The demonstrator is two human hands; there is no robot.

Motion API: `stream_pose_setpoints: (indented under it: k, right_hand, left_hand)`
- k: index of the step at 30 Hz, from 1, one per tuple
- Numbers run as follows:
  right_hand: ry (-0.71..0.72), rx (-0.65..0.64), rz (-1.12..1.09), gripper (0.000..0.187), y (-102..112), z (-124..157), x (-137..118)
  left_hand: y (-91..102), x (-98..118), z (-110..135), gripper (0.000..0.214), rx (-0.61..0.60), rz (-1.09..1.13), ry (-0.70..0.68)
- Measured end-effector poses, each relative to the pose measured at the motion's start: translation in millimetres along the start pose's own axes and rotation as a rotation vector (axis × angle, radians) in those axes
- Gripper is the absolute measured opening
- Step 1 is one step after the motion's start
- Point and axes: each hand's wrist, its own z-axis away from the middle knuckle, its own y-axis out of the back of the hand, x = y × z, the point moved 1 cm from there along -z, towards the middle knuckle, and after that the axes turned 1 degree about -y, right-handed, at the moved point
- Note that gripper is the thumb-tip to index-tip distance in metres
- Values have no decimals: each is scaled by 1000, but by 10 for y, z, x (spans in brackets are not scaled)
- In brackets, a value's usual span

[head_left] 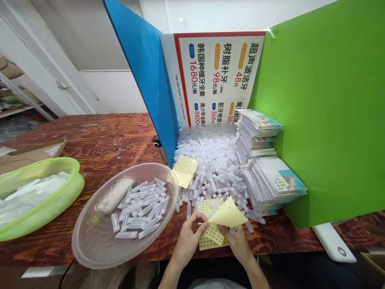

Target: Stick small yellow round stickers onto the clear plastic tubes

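- Low in the middle, the left hand (pixel 189 235) is in close, thumb and index finger pinching the left edge of a yellow sheet (pixel 230 214).
- And that sheet is the centre of things: lifted at the near side of the counter (pixel 120 132), its upper part curled over towards the right hand (pixel 239 241).
- On that right side the fingers are bent in under the curl, a pale tube end (pixel 232 231) showing among them; the paper hides part of the grip, so I can't tell how firmly they close.
- Right below the hands, a dotted sticker sheet (pixel 206 244) lies on the counter, partly covered.
- Just beyond, a great heap of clear plastic tubes (pixel 210 152) spreads back between the blue panel (pixel 141 68) and the stacked cards (pixel 270 184).
- Another dotted sheet (pixel 185 168) rests at the left edge of that heap, beside the translucent bowl (pixel 87 259).
- Inside the bowl, more tubes sit to the right, with a white roll (pixel 114 194) to their left.
- Far left, a green basin (pixel 76 192) holds white plastic; over on the right, the green panel (pixel 327 120) stands behind the cards.
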Motion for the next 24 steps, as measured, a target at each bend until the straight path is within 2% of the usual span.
stream_pose_setpoints:
  k: [5, 12, 16, 18, 21, 22, 24]
  right_hand:
    - [-10, -15, 16, 48, -6, 6, -3]
    - [29, 8, 86, 48, -95, -37, -54]
    - [-65, 127, 180, 55, -127, -171, -76]
    - [-84, 205, 316, 53, -97, -242, -108]
    - [17, 321, 660, 41, 13, -266, -203]
    - [54, 325, 789, 35, 58, -245, -238]
    - [69, 248, 1033, 18, 146, -171, -294]
  left_hand:
    - [53, -21, -3, 24, -40, -30, -50]
    - [67, -25, 17, 29, 9, -85, -84]
    - [92, -47, 22, 31, 57, -58, -71]
    - [112, -54, 25, 31, 90, -77, -68]
    - [135, -50, 40, 30, 114, -138, -68]
    - [136, -47, 45, 30, 114, -150, -64]
    - [121, -44, 51, 30, 103, -144, -48]
